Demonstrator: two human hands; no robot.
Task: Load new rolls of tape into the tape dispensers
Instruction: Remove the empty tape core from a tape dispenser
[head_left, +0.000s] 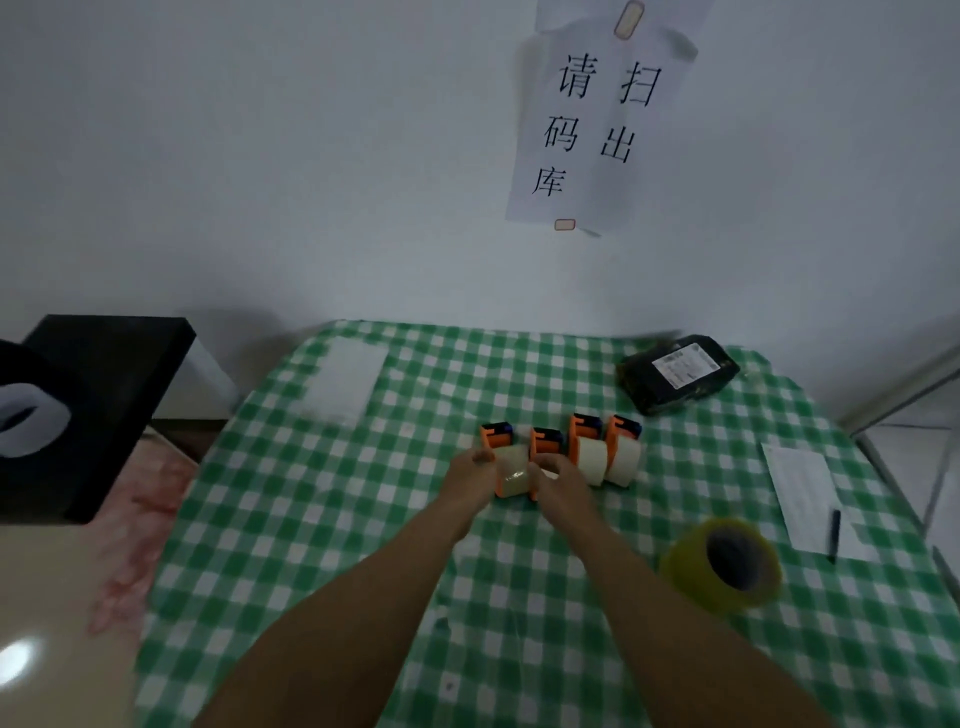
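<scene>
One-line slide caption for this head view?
Both hands work tape into four orange dispensers; a spare roll waits nearby.

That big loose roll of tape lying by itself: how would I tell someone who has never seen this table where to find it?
Start at the green-and-white checked tablecloth and go to its right side, nearer the person than the row of orange dispensers. The loose tape roll lies there, just left of the white paper with the pen. It is yellowish, dark-cored, much bigger, and in no dispenser.
</scene>
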